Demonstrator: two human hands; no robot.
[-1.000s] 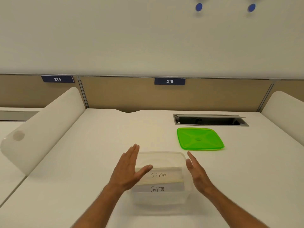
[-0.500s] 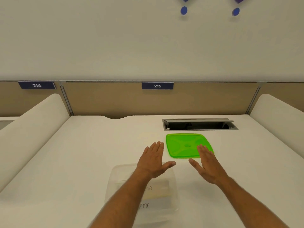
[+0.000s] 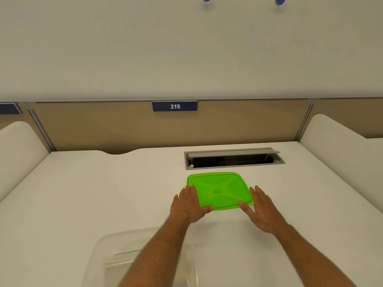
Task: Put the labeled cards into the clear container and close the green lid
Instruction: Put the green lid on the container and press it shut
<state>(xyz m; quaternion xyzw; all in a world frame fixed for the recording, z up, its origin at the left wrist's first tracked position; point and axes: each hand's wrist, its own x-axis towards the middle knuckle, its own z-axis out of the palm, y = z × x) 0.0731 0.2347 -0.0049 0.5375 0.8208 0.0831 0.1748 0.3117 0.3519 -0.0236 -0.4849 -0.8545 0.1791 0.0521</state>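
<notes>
At the far left edge a rounded white divider closes off my desk. Nearer to me, low in the view and left of centre, stands the clear container, its open top uncovered; my left forearm crosses over it, so I cannot read the cards inside, only pale edges through the wall.

My left hand lies open and flat, fingers together and pointing away from me, at the left edge of the green lid. Its thumb reaches right along the lid's near left corner and seems to touch it; I cannot tell whether the fingers press the rim or only lie beside it.

The green lid lies flat on the desk, right of centre and farther from me than the container, well apart from it. It is nearly square with rounded corners, its slightly longer side running left to right, and it is turned a little so the near edge slants down toward the right.

My right hand is likewise open, palm down, at the lid's right edge, thumb at the near right corner.

Beyond the lid is an open cable hatch, and above it a "215" plate on the tan partition.
</notes>
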